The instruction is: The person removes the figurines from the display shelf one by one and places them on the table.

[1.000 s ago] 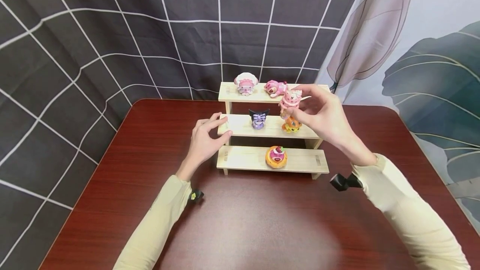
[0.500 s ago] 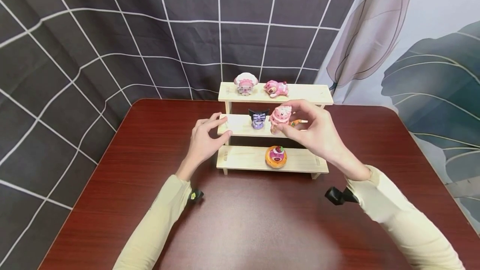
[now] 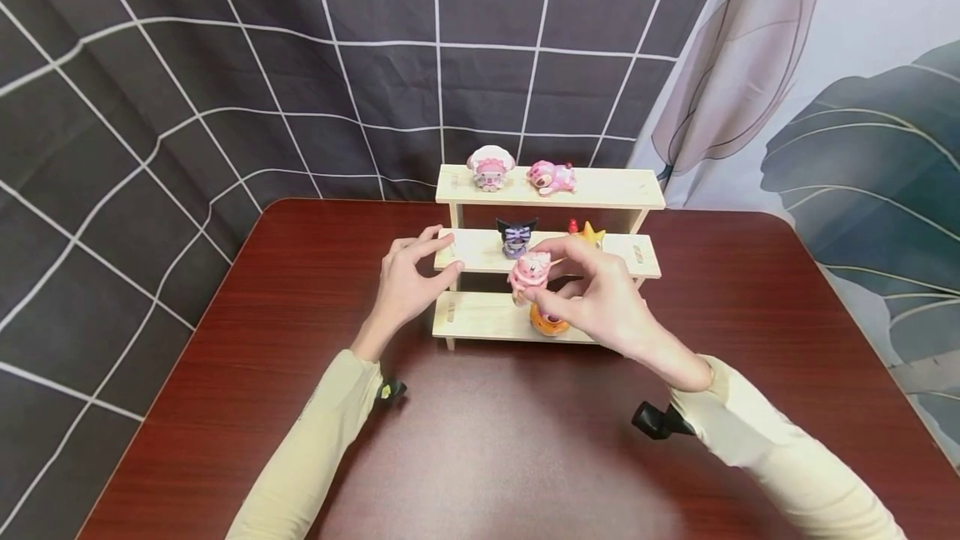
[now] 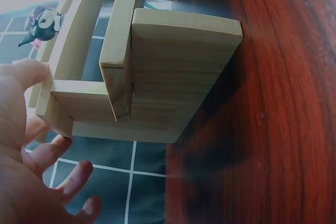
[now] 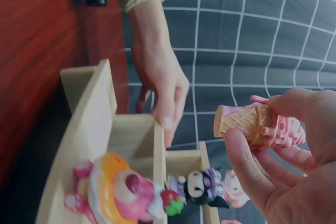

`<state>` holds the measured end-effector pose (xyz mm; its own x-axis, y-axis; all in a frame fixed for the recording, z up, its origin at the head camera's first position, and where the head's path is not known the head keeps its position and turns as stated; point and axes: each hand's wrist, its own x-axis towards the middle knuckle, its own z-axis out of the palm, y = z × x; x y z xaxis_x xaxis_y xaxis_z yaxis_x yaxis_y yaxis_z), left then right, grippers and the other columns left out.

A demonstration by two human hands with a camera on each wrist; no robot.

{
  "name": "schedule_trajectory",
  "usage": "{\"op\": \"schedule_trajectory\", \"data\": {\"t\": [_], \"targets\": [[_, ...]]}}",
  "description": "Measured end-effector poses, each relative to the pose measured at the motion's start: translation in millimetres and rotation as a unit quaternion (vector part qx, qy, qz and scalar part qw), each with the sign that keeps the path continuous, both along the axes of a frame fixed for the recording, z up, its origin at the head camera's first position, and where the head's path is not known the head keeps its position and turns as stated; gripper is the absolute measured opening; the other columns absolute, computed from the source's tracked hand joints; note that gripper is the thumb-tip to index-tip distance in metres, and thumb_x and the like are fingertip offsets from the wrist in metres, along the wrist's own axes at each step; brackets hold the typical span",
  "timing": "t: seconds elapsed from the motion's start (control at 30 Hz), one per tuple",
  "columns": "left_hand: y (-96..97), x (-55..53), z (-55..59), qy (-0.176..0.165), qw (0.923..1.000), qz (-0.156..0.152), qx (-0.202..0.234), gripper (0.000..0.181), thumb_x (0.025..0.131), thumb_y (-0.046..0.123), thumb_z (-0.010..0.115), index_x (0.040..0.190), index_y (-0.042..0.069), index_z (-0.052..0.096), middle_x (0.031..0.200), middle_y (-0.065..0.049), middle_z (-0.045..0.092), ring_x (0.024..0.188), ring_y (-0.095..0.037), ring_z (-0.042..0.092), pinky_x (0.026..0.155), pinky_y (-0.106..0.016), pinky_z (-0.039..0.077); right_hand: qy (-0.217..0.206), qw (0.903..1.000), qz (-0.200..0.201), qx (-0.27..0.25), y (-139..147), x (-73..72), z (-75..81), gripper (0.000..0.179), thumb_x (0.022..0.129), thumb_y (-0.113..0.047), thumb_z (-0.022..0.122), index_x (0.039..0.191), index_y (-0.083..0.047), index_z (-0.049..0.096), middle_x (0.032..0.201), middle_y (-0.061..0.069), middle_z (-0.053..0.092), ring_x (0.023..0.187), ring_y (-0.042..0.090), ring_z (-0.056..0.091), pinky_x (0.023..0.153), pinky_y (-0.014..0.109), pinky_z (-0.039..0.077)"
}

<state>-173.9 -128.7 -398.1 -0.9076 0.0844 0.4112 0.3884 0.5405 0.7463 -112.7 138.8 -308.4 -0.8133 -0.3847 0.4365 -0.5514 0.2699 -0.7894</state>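
Note:
My right hand (image 3: 600, 298) pinches a small pink figurine (image 3: 529, 270) between thumb and fingers, held in front of the lower tiers of a wooden step shelf (image 3: 480, 315). In the right wrist view its base looks like a waffle cone (image 5: 239, 120), tipped sideways in the picture. My left hand (image 3: 408, 277) grips the left end of the middle tier, thumb at the front edge. Behind the right hand, a pink bear figurine in an orange ring (image 3: 547, 325) sits on the bottom tier, partly hidden. A black-and-purple figurine (image 3: 516, 238) stands on the middle tier.
On the top tier are a white-hatted pink figurine (image 3: 491, 169) and a lying pink bear figurine (image 3: 552, 178). A yellow star-topped figurine (image 3: 592, 234) on the middle tier is partly covered by the right hand. The red-brown table (image 3: 480, 448) meets a dark grid curtain (image 3: 390, 82).
My right hand has carried the pink figurine down and left, from near the top tier to before the lower tiers. The left hand has stayed at the shelf's end.

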Motion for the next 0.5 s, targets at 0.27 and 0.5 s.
{"op": "schedule_trajectory", "data": {"t": [0.27,0.5], "targets": [[0.0,-0.4,0.2,0.005,1.0000,-0.001,-0.002,0.044,0.081,0.030,0.081,0.122,0.015,0.075,0.137,-0.003,0.061,0.108,-0.027,0.052,0.089,-0.050,0.037,0.007,1.0000,0.003,0.004,-13.6,10.0,-9.4,0.043,0.074,0.007,0.084,0.113,0.000,0.067,0.099,0.005,0.070,0.080,0.017,0.069,0.060,0.027,0.056],[0.0,-0.6,0.4,0.004,1.0000,0.001,-0.007,0.044,0.082,0.030,0.080,0.122,0.015,0.075,0.137,-0.003,0.061,0.108,-0.027,0.052,0.089,-0.051,0.037,0.019,0.9997,0.016,0.008,-23.2,17.1,-19.7,0.042,0.073,0.005,0.085,0.112,-0.002,0.068,0.098,0.003,0.070,0.075,0.015,0.068,0.056,0.027,0.055]]}}
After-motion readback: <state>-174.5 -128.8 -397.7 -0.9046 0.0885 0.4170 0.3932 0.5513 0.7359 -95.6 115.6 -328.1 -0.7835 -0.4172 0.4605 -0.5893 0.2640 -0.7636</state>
